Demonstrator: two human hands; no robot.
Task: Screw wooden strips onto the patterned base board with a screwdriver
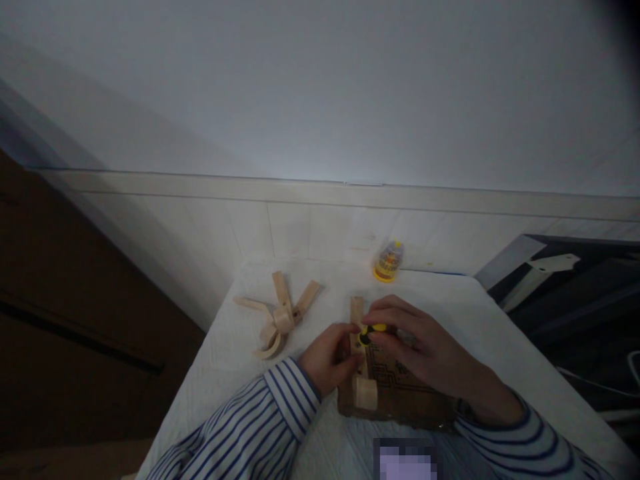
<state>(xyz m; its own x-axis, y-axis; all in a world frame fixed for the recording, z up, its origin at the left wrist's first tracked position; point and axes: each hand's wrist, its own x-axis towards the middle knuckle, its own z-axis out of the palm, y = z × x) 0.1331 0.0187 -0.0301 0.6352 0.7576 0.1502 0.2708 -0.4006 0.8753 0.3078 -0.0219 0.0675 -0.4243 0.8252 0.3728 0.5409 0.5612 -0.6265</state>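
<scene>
My left hand (331, 359) is closed around the left side of a pale wooden strip (357, 308), thumb and fingers pinching it. Part of the strip is hidden behind the fingers. In my right hand (423, 341) is a small yellow-and-black screwdriver (373, 331), gripped between thumb and fingers over the strip; its tip is hidden. A rounded wooden block (366, 393) sits at the strip's near end. Beneath both hands lies a dark brown board (405, 399) with a maze-like line pattern.
To the left, joined wooden parts (283, 319) with several arms and a curved piece lie on the white-covered table (220, 373). A clear container with a yellow base (388, 261) stands by the wall. Dark equipment (590, 293) is at the right, and a pixelated patch (406, 461) at the bottom.
</scene>
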